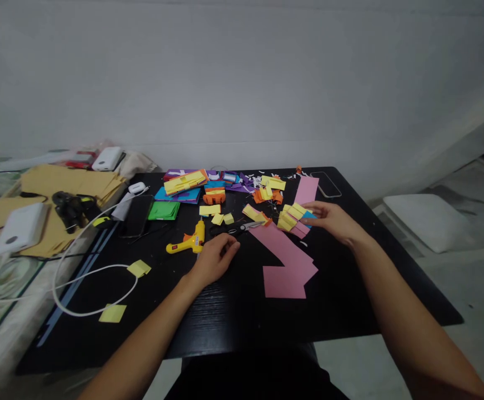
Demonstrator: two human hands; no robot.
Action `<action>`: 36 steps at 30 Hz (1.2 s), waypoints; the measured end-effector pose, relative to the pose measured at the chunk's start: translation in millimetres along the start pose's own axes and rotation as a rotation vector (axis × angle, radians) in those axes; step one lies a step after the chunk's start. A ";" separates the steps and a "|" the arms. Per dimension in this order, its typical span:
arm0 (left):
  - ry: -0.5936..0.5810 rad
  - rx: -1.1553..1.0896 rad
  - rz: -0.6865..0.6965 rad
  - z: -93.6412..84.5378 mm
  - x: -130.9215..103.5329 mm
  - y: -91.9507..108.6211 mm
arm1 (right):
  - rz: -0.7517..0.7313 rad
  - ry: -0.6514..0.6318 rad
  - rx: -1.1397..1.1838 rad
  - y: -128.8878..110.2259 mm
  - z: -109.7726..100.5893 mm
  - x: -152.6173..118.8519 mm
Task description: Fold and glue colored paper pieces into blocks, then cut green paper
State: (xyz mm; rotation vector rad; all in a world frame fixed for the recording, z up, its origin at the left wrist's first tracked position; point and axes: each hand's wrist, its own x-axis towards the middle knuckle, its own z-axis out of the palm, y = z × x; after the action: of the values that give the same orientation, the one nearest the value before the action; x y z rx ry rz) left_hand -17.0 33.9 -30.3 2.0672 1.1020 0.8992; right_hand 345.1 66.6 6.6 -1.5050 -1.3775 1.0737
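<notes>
My left hand [216, 256] rests on the black table [233, 311], its fingers curled, just right of a yellow glue gun [190, 240]. Whether anything lies under those fingers is hidden. At the right, my right hand [329, 219] has its thumb and fingers closed on the edge of a small blue paper piece [309, 216], beside yellow folded papers [292, 215]. Pink paper sheets [285, 281] lie between the hands and nearer the front. Dark-handled scissors [242, 228] lie beyond my left hand, blades toward the yellow and orange strips.
Green papers [164, 210], stacked yellow strips [185, 182] and paper scraps lie along the back. A phone [137, 215], a looped white cable [79, 314] and a power bank [21, 228] are at the left. A clear case [328, 185] lies at the back right.
</notes>
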 end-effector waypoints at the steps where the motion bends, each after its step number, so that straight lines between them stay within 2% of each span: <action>1: 0.001 -0.001 -0.002 -0.1 0.1 -0.5 | 0.025 -0.043 -0.026 -1.6 -2.1 7.5; 3: 0.005 -0.002 -0.004 -0.2 0.2 -1.9 | 0.061 -0.070 -0.184 -1.7 -3.2 20.7; 5: 0.012 -0.001 -0.002 -0.5 0.2 -3.5 | 0.065 -0.017 -0.342 1.1 -0.9 29.2; 8: 0.022 0.001 0.001 -0.5 0.1 -5.2 | 0.050 0.065 -0.441 5.1 2.8 31.8; 12: 0.020 0.003 0.000 0.6 0.2 -5.3 | 0.008 0.179 -0.541 0.2 0.1 21.6; 15: 0.021 0.011 0.006 1.6 0.2 -5.2 | -0.041 0.272 -0.621 -11.7 -2.9 8.2; 17: 0.019 0.014 0.001 2.1 -0.1 -5.5 | -0.069 0.290 -0.675 -20.9 -0.6 -2.8; 19: 0.009 0.016 -0.014 2.5 -0.6 -6.0 | -0.117 0.250 -0.686 -28.4 6.7 -15.2; 21: 0.003 0.028 -0.023 3.0 -1.2 -6.5 | -0.185 0.150 -0.645 -32.6 18.7 -29.2; 23: 0.010 0.042 -0.018 3.3 -1.5 -6.9 | -0.274 -0.005 -0.550 -32.7 33.2 -44.4; 24: 0.014 0.044 -0.012 3.4 -1.6 -7.0 | -0.289 -0.153 -0.539 -31.5 40.6 -52.2; 27: 0.024 0.037 0.005 3.2 -1.0 -7.1 | -0.151 -0.364 -0.549 -26.1 60.4 -74.1; 31: 0.006 0.005 0.022 3.3 -0.1 -8.1 | -0.155 -0.411 -0.556 -23.3 76.0 -91.1; 36: 0.015 -0.027 0.057 5.5 -0.2 -10.3 | -0.159 -0.471 -0.558 -29.2 78.6 -96.0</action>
State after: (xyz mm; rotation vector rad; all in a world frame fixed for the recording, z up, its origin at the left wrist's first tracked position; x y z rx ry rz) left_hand -17.3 37.3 -41.5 2.0822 1.0386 0.9537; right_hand 257.4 -25.4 16.3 -1.5333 -2.2295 1.0304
